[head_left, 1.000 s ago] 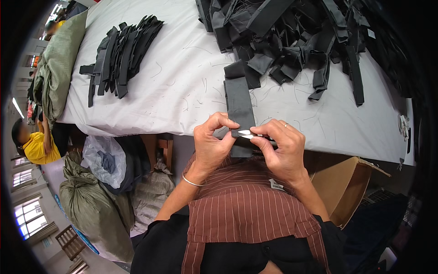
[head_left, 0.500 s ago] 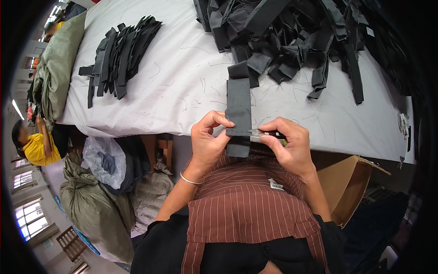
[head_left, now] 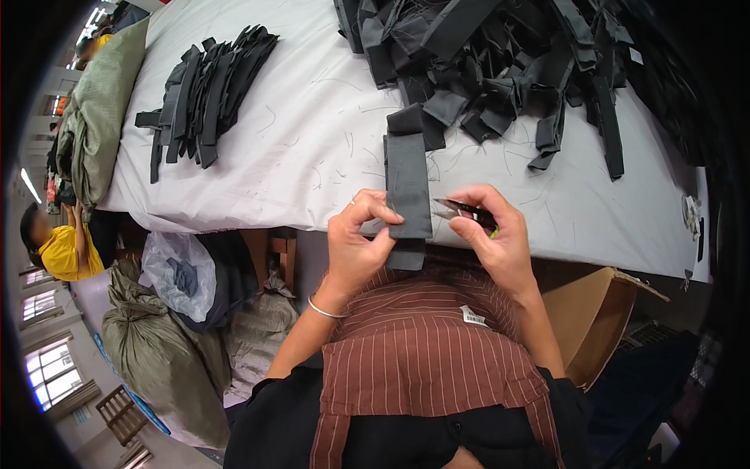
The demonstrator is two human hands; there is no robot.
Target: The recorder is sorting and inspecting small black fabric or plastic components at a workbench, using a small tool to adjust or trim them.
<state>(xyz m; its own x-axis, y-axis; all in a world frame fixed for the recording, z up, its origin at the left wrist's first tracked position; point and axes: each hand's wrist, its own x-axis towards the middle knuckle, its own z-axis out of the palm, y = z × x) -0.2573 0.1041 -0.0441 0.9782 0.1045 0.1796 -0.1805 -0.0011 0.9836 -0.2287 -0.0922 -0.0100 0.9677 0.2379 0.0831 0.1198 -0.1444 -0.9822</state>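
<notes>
Edge trimming, it seems: small black-and-silver snips (head_left: 470, 212) poised beside a flat dark grey fabric strip (head_left: 407, 180).

On the near side of the tangled heap of dark fabric strips (head_left: 484, 78), the strip lies over the white cloth-covered surface (head_left: 301, 184), its near end past the edge. The left hand (head_left: 362, 234) has its grip pinching the strip's left side; the right hand (head_left: 501, 241) has its grip pressed around the snips, which point at the strip without touching it (how far the blades part is too small to tell). Another cut would call for a steady pinch and tips brought to the very edge, clear of the fabric face. A neater stack of dark strips (head_left: 207, 105) lies left of the heap.
</notes>
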